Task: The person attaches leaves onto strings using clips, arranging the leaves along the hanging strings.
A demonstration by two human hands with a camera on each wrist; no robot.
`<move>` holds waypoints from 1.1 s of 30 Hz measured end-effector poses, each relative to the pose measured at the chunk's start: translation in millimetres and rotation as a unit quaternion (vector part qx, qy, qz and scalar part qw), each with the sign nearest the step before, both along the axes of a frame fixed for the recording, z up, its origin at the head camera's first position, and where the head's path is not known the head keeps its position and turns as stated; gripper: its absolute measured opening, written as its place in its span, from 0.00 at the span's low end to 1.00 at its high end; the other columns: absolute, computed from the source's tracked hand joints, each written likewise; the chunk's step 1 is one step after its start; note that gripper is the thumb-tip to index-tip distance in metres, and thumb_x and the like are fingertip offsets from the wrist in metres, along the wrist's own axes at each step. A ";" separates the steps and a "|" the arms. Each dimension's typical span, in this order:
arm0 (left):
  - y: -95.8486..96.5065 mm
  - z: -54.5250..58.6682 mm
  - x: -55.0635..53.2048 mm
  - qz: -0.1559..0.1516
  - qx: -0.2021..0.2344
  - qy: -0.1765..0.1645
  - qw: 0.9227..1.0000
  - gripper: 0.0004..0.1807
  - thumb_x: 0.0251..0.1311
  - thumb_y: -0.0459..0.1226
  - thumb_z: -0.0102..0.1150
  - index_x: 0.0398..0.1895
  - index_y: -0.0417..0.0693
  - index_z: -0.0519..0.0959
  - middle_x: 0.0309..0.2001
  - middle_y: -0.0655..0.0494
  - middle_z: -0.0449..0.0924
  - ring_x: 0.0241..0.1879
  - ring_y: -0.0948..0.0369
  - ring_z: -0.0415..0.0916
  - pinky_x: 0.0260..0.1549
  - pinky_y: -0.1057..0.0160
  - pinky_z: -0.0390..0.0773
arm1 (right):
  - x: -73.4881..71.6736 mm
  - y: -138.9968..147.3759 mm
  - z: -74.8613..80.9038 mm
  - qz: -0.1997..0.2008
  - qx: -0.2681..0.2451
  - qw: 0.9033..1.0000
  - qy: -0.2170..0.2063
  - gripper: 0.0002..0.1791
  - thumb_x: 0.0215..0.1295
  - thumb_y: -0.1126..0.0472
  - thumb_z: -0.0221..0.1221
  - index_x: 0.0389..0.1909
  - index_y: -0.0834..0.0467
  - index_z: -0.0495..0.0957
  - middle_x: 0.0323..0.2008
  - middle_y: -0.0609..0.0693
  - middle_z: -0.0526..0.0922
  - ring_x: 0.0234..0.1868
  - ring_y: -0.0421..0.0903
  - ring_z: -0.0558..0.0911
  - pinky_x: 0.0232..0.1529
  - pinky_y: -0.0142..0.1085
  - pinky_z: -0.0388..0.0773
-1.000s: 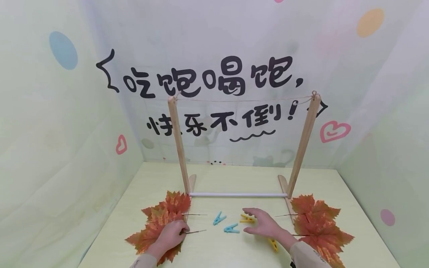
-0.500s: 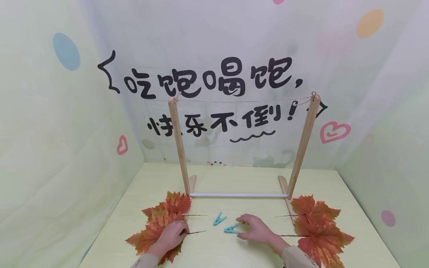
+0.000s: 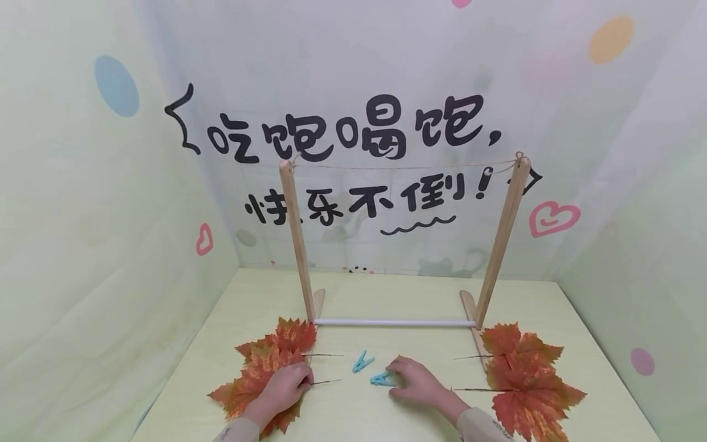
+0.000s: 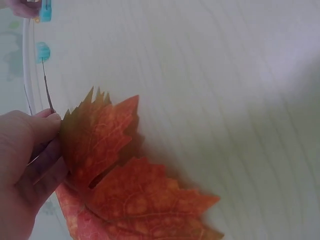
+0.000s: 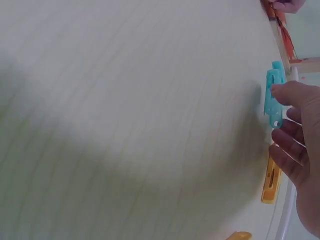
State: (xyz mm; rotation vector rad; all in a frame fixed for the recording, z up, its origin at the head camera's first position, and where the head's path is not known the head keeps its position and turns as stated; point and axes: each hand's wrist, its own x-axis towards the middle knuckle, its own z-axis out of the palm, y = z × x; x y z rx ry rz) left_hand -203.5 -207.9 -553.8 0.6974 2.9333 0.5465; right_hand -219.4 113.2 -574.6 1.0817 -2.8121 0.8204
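Note:
My left hand (image 3: 286,388) pinches the thin brown stem (image 4: 48,95) of an orange-red artificial maple leaf (image 4: 145,200) in the left-hand pile, its thumb close beside the leaf's base. At the table's middle, my right hand (image 3: 417,383) has thumb and forefinger around the handle end of a light blue clothespin (image 3: 381,379). In the right wrist view the thumb lies over that clothespin (image 5: 272,102), while the other fingers curl behind. Another blue clothespin (image 3: 362,362) lies just to its left. A yellow clothespin (image 5: 271,181) lies below the right fingers, hidden by the hand in the head view.
Behind the hands stands a wooden frame (image 3: 502,245) with a string (image 3: 403,167) tied between its post tops and a white rod (image 3: 394,322) low down. More maple leaves (image 3: 525,387) lie on the right, stems pointing inward. A second yellow clothespin (image 5: 240,236) shows at the right wrist view's edge.
My right hand has moved left from the yellow clothespin to the blue one, and its fingers have drawn in around the handles. The left hand has stayed on the leaf stem.

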 end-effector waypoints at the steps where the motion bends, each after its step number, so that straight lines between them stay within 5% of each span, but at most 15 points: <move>1: 0.0 0.6 0.0 -0.002 0.000 0.003 1.000 0.04 0.51 0.33 0.63 0.26 0.51 0.78 0.24 0.69 0.70 0.24 0.70 0.63 0.26 0.68 0.72 | 0.0 -1.0 -0.3 0.001 0.001 1.000 -0.001 0.19 0.47 0.60 0.65 0.42 0.63 0.78 0.39 0.49 0.79 0.42 0.45 0.77 0.45 0.38 0.75; 16: -1.3 7.1 3.0 -0.004 0.025 0.030 0.999 0.05 0.51 0.31 0.62 0.26 0.51 0.78 0.25 0.67 0.72 0.25 0.71 0.65 0.26 0.68 0.73 | 0.0 -6.3 -5.5 -0.007 0.016 1.000 -0.009 0.14 0.48 0.63 0.65 0.37 0.62 0.80 0.35 0.46 0.78 0.37 0.40 0.76 0.40 0.32 0.75; 27: -0.8 15.5 1.4 0.017 0.052 -0.027 0.998 0.04 0.52 0.30 0.61 0.29 0.49 0.80 0.26 0.65 0.77 0.25 0.70 0.67 0.27 0.66 0.75 | 0.8 -5.3 -1.0 -0.003 0.013 1.000 0.006 0.13 0.46 0.65 0.64 0.36 0.62 0.81 0.33 0.45 0.79 0.36 0.40 0.77 0.39 0.33 0.76; 33: -1.0 29.3 -8.2 0.002 0.067 -0.013 0.998 0.03 0.52 0.29 0.61 0.29 0.44 0.80 0.26 0.61 0.78 0.24 0.69 0.67 0.25 0.68 0.75 | -1.2 -0.6 9.1 0.010 -0.001 0.999 0.038 0.14 0.45 0.66 0.62 0.37 0.63 0.80 0.34 0.47 0.79 0.37 0.42 0.78 0.40 0.33 0.77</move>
